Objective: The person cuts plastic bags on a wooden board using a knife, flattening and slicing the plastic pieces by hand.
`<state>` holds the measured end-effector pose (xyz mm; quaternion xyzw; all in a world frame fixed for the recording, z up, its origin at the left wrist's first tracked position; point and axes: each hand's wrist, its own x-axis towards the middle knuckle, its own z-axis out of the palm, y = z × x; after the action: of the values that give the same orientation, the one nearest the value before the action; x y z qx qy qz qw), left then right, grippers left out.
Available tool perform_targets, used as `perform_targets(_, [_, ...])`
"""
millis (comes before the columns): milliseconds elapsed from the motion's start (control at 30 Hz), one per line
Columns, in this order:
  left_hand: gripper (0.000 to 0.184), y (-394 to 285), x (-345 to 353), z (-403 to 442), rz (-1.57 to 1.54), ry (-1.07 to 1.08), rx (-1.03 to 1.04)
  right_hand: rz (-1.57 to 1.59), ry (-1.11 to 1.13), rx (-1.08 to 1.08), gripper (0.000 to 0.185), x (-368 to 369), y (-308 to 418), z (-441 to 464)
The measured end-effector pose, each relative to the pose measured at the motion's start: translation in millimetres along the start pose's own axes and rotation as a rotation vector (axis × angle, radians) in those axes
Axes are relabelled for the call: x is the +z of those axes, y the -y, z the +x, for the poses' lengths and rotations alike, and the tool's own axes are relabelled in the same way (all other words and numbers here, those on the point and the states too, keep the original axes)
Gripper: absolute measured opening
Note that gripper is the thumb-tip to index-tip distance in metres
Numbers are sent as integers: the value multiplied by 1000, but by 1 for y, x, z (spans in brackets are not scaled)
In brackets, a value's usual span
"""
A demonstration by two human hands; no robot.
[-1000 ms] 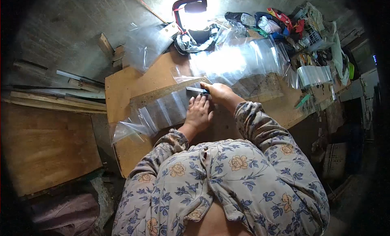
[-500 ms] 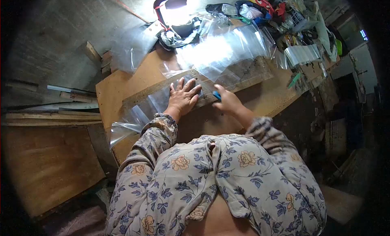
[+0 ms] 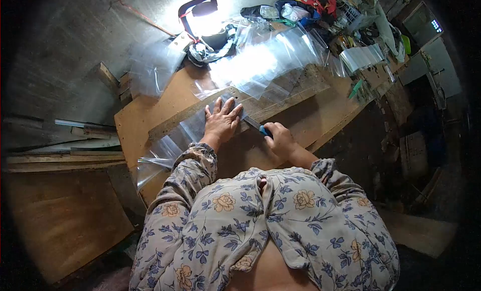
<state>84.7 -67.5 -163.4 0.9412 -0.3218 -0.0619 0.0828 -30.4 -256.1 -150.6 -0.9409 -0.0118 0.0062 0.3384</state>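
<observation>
My left hand (image 3: 221, 123) lies flat with fingers spread, pressing a clear plastic sheet (image 3: 189, 129) onto a long wooden board (image 3: 263, 106). In my right hand (image 3: 283, 143) is a knife (image 3: 254, 122) with a blue and dark handle, the fingers wrapped round it. Its blade points up and left, with the tip beside the sheet's right edge near my left fingers. Whether the blade touches the plastic I cannot tell. The sheet's crumpled left end (image 3: 155, 158) hangs toward the near edge of the table.
A bright lamp (image 3: 203, 23) stands at the back of the brown table (image 3: 150, 108). Stacked clear plastic sheets (image 3: 293, 48) lie beyond the board. Bags and clutter (image 3: 313, 10) fill the back right. Wooden strips (image 3: 65, 159) lie at the left.
My right hand has drawn back slightly toward me, and the knife's blade now shows. My left hand still presses on the sheet. The whole view has shifted a little.
</observation>
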Motion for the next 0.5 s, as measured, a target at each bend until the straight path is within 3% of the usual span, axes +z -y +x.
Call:
perform_targets(267, [55, 1, 3, 2, 3, -10, -14, -134, 24, 107, 29, 16, 18, 38])
perform_targets(500, [58, 3, 6, 1, -4, -34, -14, -101, -56, 41, 27, 8, 3, 58])
